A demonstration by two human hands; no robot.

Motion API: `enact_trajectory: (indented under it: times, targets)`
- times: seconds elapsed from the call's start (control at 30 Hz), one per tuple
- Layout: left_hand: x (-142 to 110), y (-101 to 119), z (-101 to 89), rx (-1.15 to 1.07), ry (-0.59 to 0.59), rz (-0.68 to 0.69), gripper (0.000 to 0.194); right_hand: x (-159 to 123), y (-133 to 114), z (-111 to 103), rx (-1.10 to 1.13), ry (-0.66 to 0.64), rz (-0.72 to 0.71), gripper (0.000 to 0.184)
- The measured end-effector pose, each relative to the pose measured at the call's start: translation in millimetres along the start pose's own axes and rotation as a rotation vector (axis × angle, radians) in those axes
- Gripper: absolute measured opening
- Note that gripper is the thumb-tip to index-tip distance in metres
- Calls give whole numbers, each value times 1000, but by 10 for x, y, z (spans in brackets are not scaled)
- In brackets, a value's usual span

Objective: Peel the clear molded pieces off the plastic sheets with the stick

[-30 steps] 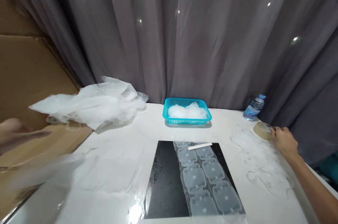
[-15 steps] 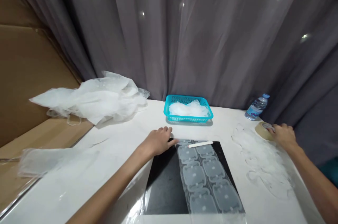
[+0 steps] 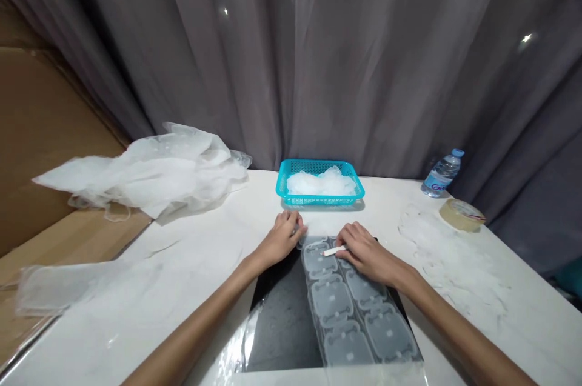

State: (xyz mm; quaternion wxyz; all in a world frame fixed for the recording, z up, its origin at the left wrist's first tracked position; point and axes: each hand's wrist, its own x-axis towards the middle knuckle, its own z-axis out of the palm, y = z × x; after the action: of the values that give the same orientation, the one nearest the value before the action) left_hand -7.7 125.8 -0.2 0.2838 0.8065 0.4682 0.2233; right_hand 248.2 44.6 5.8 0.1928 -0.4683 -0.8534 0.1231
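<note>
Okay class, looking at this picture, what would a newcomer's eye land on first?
Probably the bright turquoise basket, holding white fluffy material, at the back middle of the white table before a grey curtain. Next, likely the big heap of white translucent sheets at the back left, and the black panel front and centre, partly covered by rounded, see-through shapes.

Right hand (image 3: 364,252) hiding one end of a slim white stick (image 3: 333,251)
The left edge is cropping a brown cardboard box (image 3: 50,137).
</note>
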Motion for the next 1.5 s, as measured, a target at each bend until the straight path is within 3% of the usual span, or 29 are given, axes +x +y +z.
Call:
enact_trajectory:
  times: [0.13, 0.23, 0.4, 0.47, 0.5, 0.57, 0.63, 0.67, 0.73, 0.87, 0.97, 1.07, 1.17, 1.23, 1.3, 1.4, 1.5]
  targets:
    - [-2, 72, -77, -174, 2, 36, 26, 1, 89, -21, 27, 36, 11, 12]
    - [0, 183, -169, -313, -2, 35, 30, -15, 0, -3, 50, 147, 77, 21]
    - [-80, 628, -345, -538, -24, 43, 36, 8, -586, 4, 155, 358, 187, 22]
    - [-145, 834, -449, -596, -53, 69, 35, 63, -842, -33, 276, 412, 205, 45]
    - [-179, 910, -515, -619, -78, 93, 34, 97, -942, -66, 340, 431, 215, 42]
    - [-239, 970, -674, -604, -104, 187, 30, 160, -1071, -169, 460, 467, 248, 21]
    - [-281, 901, -850, -466, -37, 267, 35, 196, -1119, -325, 593, 514, 271, 27]
    - [-294, 832, -932, -374, 4, 285, 51, 200, -1125, -417, 671, 531, 272, 31]
    - [-308, 671, -1059, -273, -112, 253, 77, 189, -1120, -604, 835, 521, 257, 35]
    - [-324, 506, -1144, -561, -421, 135, 47, 120, -1106, -872, 1041, 442, 242, 38]
    - [-389, 619, -1170, -834, -471, 64, 37, 46, -1127, -989, 1152, 502, 291, 37]
    - [-495, 839, -1216, -949, -473, 22, 38, -15, -1143, -1101, 1234, 523, 345, 37]
    - [-529, 961, -1206, -975, -423, 8, 37, 16, -1005, -1137, 1160, 512, 337, 38]
    - [-476, 901, -1142, -902, -368, -21, 32, 106, -780, -1057, 973, 494, 296, 39]
    - [-377, 727, -1035, -758, -331, -41, 31, 223, -491, -888, 715, 406, 253, 46]
    - [-217, 374, -839, -592, -287, -34, 42, 383, -92, -559, 616, 316, 246, 47]
    - [-105, 98, -664, -531, -181, -29, 44, 479, 151, -292, 524, 292, 274, 42]
